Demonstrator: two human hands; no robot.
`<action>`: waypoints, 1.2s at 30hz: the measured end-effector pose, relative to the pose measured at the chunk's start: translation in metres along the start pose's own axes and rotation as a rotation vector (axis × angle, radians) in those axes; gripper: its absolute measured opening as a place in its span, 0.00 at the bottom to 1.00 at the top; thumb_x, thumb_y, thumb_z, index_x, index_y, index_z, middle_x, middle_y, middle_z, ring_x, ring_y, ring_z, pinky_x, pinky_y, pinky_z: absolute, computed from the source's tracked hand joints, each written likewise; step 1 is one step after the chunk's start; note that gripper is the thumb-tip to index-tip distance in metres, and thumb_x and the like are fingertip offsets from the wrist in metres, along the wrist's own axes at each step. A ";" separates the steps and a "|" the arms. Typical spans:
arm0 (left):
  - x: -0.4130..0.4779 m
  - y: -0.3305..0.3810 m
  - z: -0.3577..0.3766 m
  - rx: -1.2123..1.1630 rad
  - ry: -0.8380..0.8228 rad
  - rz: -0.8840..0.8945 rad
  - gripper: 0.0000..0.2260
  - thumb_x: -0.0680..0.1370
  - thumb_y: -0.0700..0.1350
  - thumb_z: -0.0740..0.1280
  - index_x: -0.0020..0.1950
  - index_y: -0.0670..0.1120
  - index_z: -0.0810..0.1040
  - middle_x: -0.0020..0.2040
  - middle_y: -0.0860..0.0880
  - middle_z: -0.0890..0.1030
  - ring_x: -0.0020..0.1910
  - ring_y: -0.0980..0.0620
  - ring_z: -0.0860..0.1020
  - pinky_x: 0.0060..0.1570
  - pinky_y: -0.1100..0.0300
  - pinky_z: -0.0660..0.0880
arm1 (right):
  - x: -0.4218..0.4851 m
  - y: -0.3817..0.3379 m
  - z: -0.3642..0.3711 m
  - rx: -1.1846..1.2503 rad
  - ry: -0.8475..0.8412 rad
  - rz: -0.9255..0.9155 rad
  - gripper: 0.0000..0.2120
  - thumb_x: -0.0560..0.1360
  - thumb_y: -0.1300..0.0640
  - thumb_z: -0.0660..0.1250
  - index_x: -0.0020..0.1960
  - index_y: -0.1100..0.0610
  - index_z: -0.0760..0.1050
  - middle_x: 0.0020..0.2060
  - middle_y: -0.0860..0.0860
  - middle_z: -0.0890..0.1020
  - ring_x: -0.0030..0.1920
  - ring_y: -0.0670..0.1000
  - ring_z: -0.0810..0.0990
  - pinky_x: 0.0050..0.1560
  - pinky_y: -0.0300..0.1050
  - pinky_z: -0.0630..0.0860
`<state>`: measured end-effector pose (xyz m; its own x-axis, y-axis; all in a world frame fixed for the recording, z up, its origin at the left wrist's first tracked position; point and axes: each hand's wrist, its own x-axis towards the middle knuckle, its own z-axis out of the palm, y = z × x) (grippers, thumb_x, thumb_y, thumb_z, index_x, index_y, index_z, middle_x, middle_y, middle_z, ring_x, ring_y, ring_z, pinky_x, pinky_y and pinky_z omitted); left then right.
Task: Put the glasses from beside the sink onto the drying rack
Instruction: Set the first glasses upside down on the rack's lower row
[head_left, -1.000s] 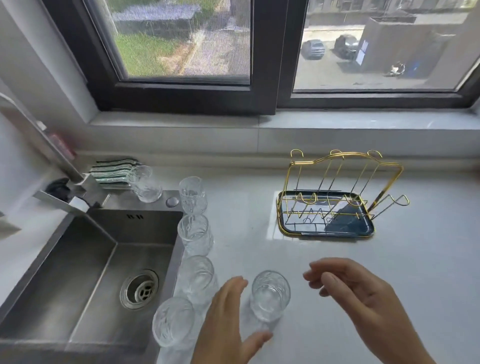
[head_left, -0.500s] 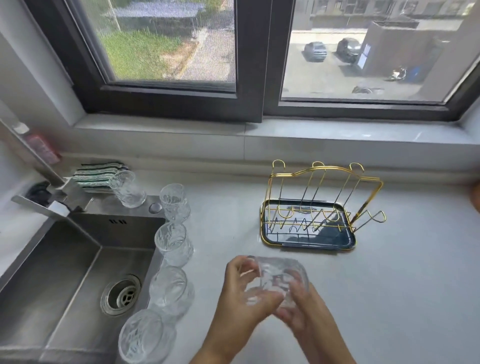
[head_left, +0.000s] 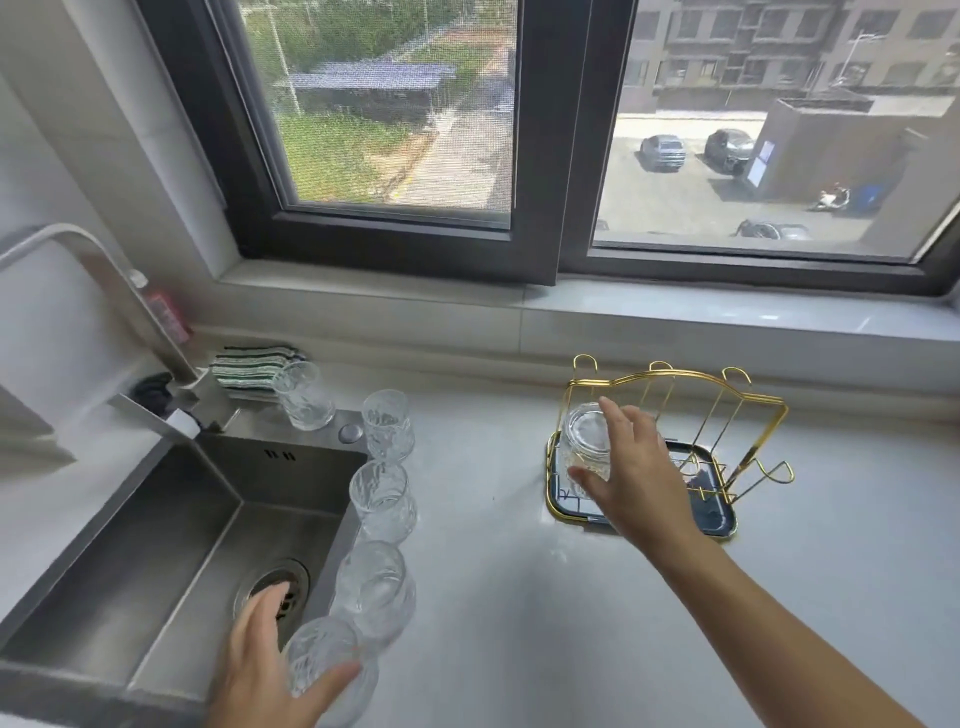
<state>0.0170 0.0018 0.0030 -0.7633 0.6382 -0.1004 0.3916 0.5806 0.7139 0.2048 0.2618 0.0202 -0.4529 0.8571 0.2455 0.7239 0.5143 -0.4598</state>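
Now the right hand (head_left: 631, 470) holds an upturned glass (head_left: 587, 441), its grip wrapped around it, at the left end of the gold drying rack (head_left: 675, 441) on the far right of the desk (head_left: 519, 597). Near the left, the left hand (head_left: 270, 670) closes its grip on the nearest glass (head_left: 324, 670) by the sink (head_left: 156, 545). Four more glasses stand in a row along the sink's right edge and far corner.

Right hand (head_left: 631, 470) hides part of the drying rack (head_left: 727, 447)
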 end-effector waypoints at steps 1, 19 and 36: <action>-0.002 -0.007 -0.001 0.028 -0.022 -0.029 0.53 0.44 0.60 0.66 0.67 0.41 0.66 0.69 0.40 0.67 0.69 0.40 0.64 0.67 0.45 0.62 | -0.001 0.002 0.007 -0.018 -0.018 0.006 0.37 0.68 0.52 0.72 0.71 0.56 0.58 0.65 0.58 0.67 0.63 0.59 0.68 0.54 0.51 0.73; 0.003 0.025 -0.037 -0.209 0.079 0.035 0.39 0.49 0.55 0.75 0.58 0.44 0.71 0.56 0.40 0.77 0.55 0.39 0.76 0.56 0.45 0.73 | -0.079 -0.036 0.000 0.491 -0.152 -0.108 0.21 0.73 0.46 0.63 0.64 0.47 0.65 0.65 0.42 0.65 0.65 0.42 0.66 0.63 0.32 0.66; 0.029 0.051 0.061 0.321 -0.136 0.381 0.50 0.49 0.53 0.82 0.67 0.43 0.68 0.68 0.38 0.70 0.66 0.35 0.69 0.61 0.38 0.68 | -0.043 0.012 -0.107 0.273 0.233 0.168 0.33 0.66 0.43 0.71 0.67 0.46 0.64 0.55 0.46 0.73 0.52 0.45 0.77 0.47 0.43 0.73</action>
<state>0.0466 0.0807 -0.0061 -0.4705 0.8822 0.0209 0.7830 0.4064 0.4710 0.2886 0.2349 0.0954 -0.1874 0.9287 0.3201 0.5990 0.3663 -0.7121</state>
